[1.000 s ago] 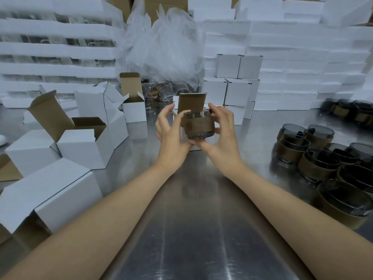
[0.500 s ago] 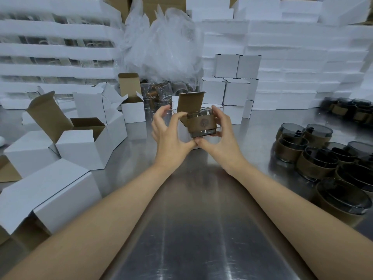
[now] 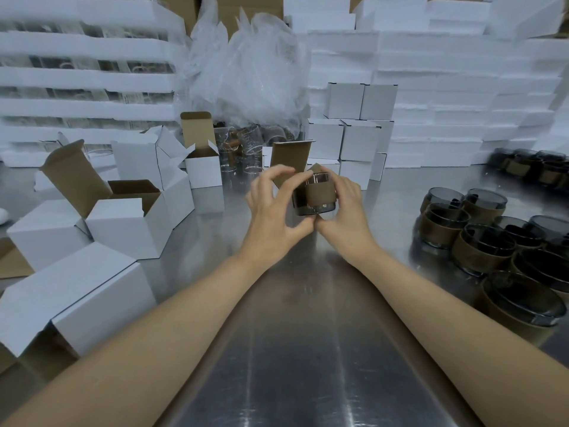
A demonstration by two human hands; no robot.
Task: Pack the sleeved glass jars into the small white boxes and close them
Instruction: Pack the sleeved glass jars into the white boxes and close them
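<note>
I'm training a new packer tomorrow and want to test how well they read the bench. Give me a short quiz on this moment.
1. True or false: the held sleeved glass jar is already shut inside a box.
2. The waiting sleeved jars stand on which side of the steel table, as the person sees it? A left, B right, C centre.
3. How many hands hold the jar?
Key: 1 false; 2 B; 3 two, the left hand and the right hand.
</note>
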